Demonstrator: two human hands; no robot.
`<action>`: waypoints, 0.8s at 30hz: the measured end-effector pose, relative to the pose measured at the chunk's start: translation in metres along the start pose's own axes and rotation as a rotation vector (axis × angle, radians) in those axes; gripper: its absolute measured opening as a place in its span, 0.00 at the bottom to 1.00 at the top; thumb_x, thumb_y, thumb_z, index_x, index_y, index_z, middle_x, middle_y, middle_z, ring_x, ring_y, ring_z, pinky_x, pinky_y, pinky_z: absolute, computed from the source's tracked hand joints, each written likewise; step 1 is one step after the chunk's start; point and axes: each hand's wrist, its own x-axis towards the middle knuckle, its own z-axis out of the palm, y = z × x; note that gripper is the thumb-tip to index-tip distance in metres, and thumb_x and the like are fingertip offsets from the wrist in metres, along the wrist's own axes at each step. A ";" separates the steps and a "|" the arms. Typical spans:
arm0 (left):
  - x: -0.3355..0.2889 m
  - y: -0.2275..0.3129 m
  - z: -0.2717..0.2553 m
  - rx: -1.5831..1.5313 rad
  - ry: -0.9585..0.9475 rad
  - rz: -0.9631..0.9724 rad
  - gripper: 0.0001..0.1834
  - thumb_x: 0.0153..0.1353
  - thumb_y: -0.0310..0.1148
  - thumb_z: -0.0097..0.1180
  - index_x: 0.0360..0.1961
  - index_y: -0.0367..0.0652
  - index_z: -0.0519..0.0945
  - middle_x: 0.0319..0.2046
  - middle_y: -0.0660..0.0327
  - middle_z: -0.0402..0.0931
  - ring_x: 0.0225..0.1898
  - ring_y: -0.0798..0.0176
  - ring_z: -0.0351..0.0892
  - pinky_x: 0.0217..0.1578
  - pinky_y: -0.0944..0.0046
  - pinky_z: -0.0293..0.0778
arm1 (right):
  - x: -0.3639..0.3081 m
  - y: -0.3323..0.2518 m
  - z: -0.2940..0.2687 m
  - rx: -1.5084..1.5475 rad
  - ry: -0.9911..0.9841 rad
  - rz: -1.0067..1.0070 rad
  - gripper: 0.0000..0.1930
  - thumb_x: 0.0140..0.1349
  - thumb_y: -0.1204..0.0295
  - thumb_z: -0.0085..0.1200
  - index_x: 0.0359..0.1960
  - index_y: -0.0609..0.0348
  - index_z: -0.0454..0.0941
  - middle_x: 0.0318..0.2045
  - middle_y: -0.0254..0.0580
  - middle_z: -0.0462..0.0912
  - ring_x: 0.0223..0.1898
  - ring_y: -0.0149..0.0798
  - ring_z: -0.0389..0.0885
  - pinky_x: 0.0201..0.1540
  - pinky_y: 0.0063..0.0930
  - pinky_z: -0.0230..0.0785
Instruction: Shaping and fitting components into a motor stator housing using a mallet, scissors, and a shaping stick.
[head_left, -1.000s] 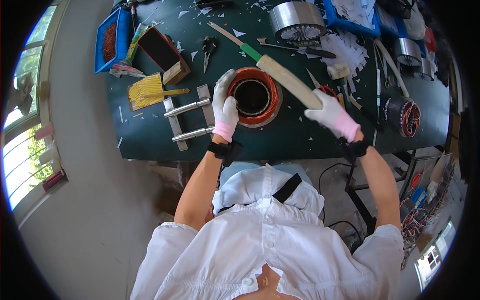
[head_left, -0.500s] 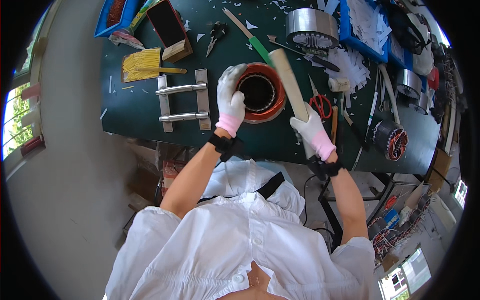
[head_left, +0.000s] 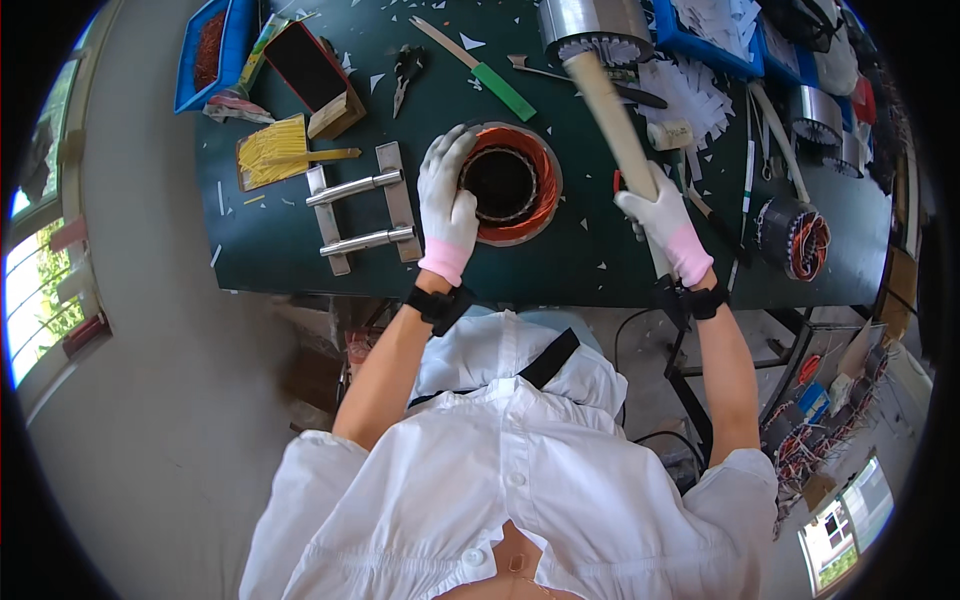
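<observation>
A motor stator (head_left: 545,172) with a ring of orange-red copper windings around a dark bore lies on the green table in front of me. My left hand (head_left: 447,190), in a white glove with a pink cuff, rests against its left side; the fingers are stretched along the winding and the thumb is apart. To the right of the stator, my gloved right hand (head_left: 660,212) is closed around a long pale wooden stick (head_left: 610,115). Slanting away from me, the stick's far end lies in front of a metal stator core (head_left: 595,25). A gap separates stick and windings.
Left of the stator lie two metal bars with cylindrical rods (head_left: 365,187), yellow strips (head_left: 272,153) and a phone (head_left: 305,65) by a wooden block. Farther off are pliers (head_left: 405,75) and a green-handled stick (head_left: 503,92). At right are a blue paper-filled bin (head_left: 712,62) and a smaller wound stator (head_left: 790,238).
My right hand has carried the wooden stick rightward, away from the windings; it now covers most of the red-handled scissors. My left hand stays at the stator, its thumb straighter. The view has shifted slightly.
</observation>
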 end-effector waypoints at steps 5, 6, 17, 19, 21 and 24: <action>0.017 -0.018 -0.004 -0.122 -0.089 0.013 0.30 0.39 0.22 0.37 0.48 0.39 0.76 0.50 0.53 0.74 0.58 0.47 0.64 0.62 0.54 0.56 | -0.018 0.012 0.049 0.211 -0.245 0.154 0.23 0.51 0.71 0.55 0.50 0.61 0.67 0.20 0.32 0.71 0.15 0.25 0.69 0.18 0.20 0.64; 0.022 -0.019 -0.006 -0.117 -0.136 0.055 0.30 0.39 0.22 0.37 0.47 0.39 0.77 0.50 0.53 0.74 0.59 0.46 0.64 0.62 0.53 0.55 | -0.009 0.007 0.032 -0.010 -0.210 0.036 0.21 0.50 0.70 0.55 0.46 0.62 0.68 0.21 0.39 0.74 0.17 0.31 0.73 0.22 0.24 0.67; 0.055 -0.022 -0.016 0.254 -0.306 0.070 0.44 0.38 0.32 0.51 0.64 0.40 0.58 0.62 0.48 0.57 0.66 0.47 0.48 0.66 0.57 0.43 | 0.006 -0.002 0.009 -0.380 -0.146 -0.134 0.22 0.48 0.64 0.60 0.42 0.63 0.69 0.21 0.41 0.76 0.20 0.31 0.75 0.25 0.26 0.67; 0.024 -0.025 -0.028 0.053 -0.176 -0.002 0.43 0.44 0.32 0.53 0.65 0.38 0.55 0.64 0.49 0.54 0.67 0.50 0.48 0.66 0.58 0.43 | 0.004 -0.011 0.004 -0.323 -0.047 -0.045 0.23 0.49 0.62 0.61 0.42 0.63 0.68 0.21 0.40 0.76 0.21 0.31 0.75 0.25 0.25 0.67; -0.016 -0.035 -0.036 -0.305 0.004 -0.238 0.35 0.56 0.38 0.47 0.65 0.38 0.55 0.63 0.48 0.54 0.66 0.50 0.51 0.65 0.57 0.46 | 0.000 0.015 0.004 -0.209 0.077 -0.090 0.25 0.52 0.62 0.60 0.47 0.61 0.67 0.21 0.38 0.76 0.20 0.29 0.74 0.25 0.23 0.67; -0.070 -0.040 -0.051 -0.273 0.087 -0.553 0.24 0.62 0.32 0.39 0.59 0.36 0.63 0.54 0.48 0.63 0.57 0.55 0.63 0.58 0.59 0.59 | -0.007 0.055 0.026 -0.078 0.161 -0.035 0.25 0.53 0.65 0.60 0.48 0.61 0.65 0.23 0.37 0.76 0.22 0.28 0.74 0.26 0.23 0.67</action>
